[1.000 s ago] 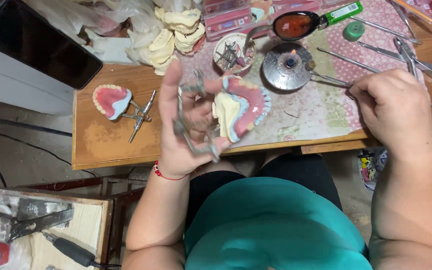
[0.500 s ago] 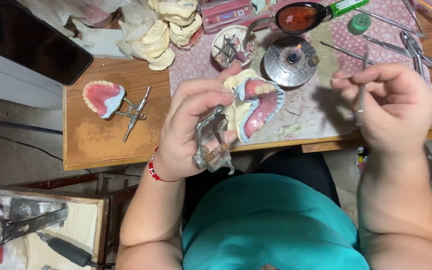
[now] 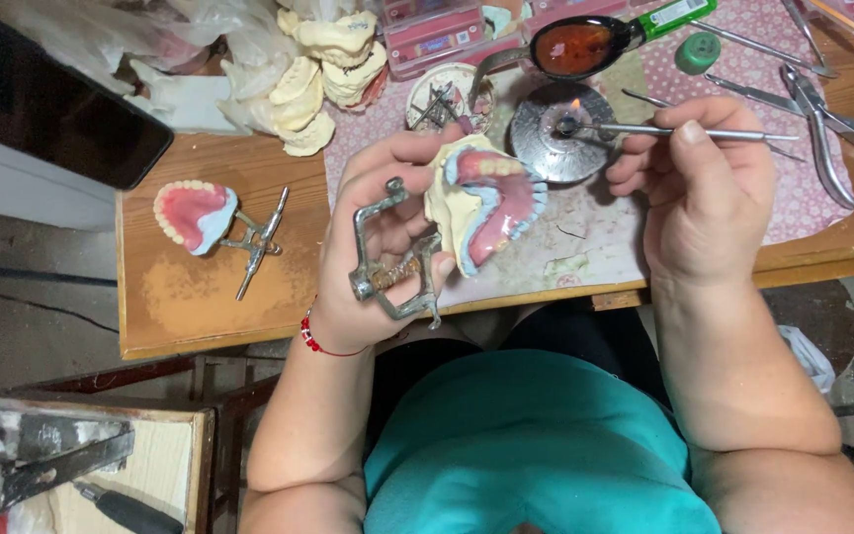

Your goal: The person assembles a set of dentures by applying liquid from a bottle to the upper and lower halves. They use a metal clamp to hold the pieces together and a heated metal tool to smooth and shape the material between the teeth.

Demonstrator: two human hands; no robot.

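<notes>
Pink wax denture model [image 3: 481, 203] on its metal hinge frame [image 3: 392, 262] looks brittle; left hand [image 3: 378, 247] grip clamped around the frame, right hand [image 3: 709, 188] pinching a thin metal tool [image 3: 664, 131] over the burner flame [image 3: 560, 129].

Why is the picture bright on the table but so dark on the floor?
In the head view, light falls evenly on the table, so the pink denture model in the left hand and the thin metal tool in the right hand look sharp; the floor lies in shadow; the tiny flame glows; edges bend slightly, like a wide lens.
</notes>
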